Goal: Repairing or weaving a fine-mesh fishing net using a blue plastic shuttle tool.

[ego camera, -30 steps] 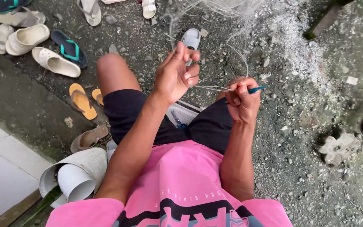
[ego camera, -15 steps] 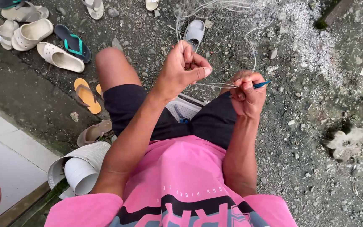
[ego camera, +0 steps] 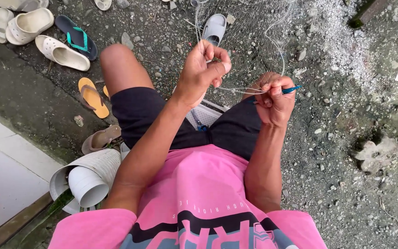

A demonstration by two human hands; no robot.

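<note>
The left hand (ego camera: 202, 69) was closed, pinching the thin line (ego camera: 240, 90); the right hand (ego camera: 275, 99) gripped a blue needle (ego camera: 291, 89). The net (ego camera: 249, 27) hung at twelve o'clock, mending seemingly midway, much mesh left.

Both hands (ego camera: 203, 69) (ego camera: 275, 99) pinch net twine (ego camera: 242, 90) (blue needle (ego camera: 291, 89) rightward).

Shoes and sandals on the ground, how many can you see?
9 at least: three white clogs top left, a teal-strapped flip-flop, a yellow pair by the thigh, a brown sandal, a grey slipper, one cut off at the top edge. Others may be hidden.
</note>
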